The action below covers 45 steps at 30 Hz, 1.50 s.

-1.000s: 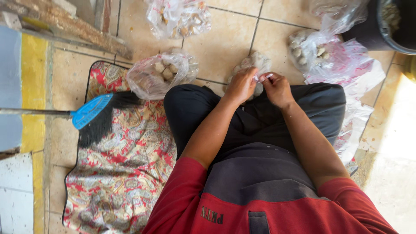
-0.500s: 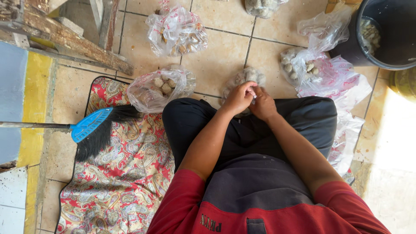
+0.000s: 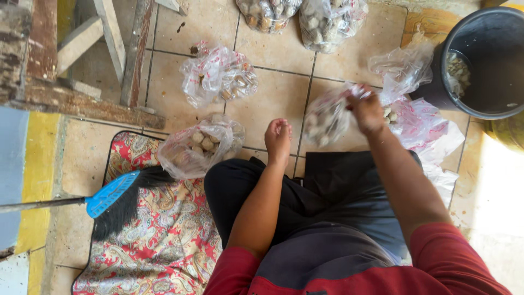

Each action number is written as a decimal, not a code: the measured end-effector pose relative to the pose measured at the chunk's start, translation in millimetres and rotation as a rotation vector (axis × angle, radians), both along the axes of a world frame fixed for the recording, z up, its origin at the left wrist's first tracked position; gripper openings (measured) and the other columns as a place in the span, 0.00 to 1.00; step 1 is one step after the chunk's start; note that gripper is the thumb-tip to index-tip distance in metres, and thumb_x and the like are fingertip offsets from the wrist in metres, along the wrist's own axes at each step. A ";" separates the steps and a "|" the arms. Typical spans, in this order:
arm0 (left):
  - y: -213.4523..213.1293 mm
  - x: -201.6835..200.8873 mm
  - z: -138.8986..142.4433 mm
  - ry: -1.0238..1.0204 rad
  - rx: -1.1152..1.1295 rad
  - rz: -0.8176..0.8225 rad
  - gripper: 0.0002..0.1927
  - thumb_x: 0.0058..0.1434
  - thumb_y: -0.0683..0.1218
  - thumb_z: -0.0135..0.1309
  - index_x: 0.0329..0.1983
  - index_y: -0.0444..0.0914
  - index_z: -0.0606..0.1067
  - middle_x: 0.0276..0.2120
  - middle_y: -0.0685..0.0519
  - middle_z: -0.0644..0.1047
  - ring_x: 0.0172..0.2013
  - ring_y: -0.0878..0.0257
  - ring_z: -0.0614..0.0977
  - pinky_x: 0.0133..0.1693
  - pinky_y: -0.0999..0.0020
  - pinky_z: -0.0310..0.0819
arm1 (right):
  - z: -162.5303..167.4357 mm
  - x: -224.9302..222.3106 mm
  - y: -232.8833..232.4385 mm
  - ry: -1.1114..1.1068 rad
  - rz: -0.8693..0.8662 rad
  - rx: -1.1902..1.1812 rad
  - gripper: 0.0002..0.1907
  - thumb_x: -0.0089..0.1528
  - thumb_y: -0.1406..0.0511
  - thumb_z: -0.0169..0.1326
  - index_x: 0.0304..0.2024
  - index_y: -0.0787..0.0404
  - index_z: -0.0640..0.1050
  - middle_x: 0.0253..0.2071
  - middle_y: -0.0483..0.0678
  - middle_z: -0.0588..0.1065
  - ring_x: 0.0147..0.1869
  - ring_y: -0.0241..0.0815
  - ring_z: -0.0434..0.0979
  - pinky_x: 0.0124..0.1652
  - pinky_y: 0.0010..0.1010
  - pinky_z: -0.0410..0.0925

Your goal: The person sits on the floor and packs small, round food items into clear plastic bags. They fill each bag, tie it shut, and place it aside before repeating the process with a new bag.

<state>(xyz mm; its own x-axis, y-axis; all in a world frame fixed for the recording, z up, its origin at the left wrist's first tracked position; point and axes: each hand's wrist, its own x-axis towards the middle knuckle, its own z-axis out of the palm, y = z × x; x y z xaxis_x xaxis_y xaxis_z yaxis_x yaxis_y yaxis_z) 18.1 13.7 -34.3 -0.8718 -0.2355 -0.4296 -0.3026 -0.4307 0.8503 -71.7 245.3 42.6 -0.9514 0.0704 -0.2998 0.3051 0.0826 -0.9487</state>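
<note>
Clear plastic bag (image 3: 326, 117) of pale round lumps hangs above the tiled floor (image 3: 275, 93), pinched at its top by the right hand (image 3: 367, 109), whose fingers are clamped on the plastic. Beside it, the left hand (image 3: 278, 139) hovers empty, fingers together and slightly curled. Another filled bag (image 3: 197, 148) lies just left, on the edge of a patterned mat (image 3: 158, 235), near a blue brush (image 3: 117, 199).

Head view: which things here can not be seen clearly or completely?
- Held bag: motion blur hides what the pale lumps are.
- Right hand: fingers blurred, so the grip on the bag's neck is unclear.
- Black bucket: cut by the right edge; its contents lie in shadow.
- Two bags at the top: cut by the top edge.
- Broom: its handle leaves the left edge.
</note>
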 end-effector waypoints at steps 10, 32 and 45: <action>12.8 9.8 -11.8 -0.030 -0.088 -0.195 0.09 0.71 0.45 0.48 0.43 0.34 0.74 0.34 0.54 0.78 0.36 0.69 0.78 0.40 0.73 0.73 | 50.2 -172.0 65.7 0.640 0.022 1.094 0.13 0.62 0.71 0.68 0.48 0.65 0.80 0.36 0.59 0.78 0.38 0.51 0.78 0.38 0.43 0.71; 11.2 4.4 -6.9 -0.173 -0.285 -0.400 0.10 0.70 0.48 0.50 0.42 0.37 0.76 0.32 0.57 0.78 0.32 0.71 0.78 0.33 0.75 0.72 | -11.2 181.2 117.9 0.266 -0.188 -0.377 0.11 0.75 0.59 0.56 0.52 0.61 0.76 0.48 0.50 0.76 0.48 0.42 0.77 0.54 0.33 0.72; -49.2 61.1 66.2 0.522 -1.342 -0.444 0.18 0.64 0.41 0.57 0.57 0.33 0.72 0.51 0.39 0.76 0.54 0.41 0.75 0.57 0.51 0.69 | -36.6 212.5 112.3 0.150 0.014 -1.036 0.26 0.72 0.48 0.49 0.62 0.60 0.74 0.55 0.49 0.77 0.62 0.47 0.76 0.62 0.42 0.70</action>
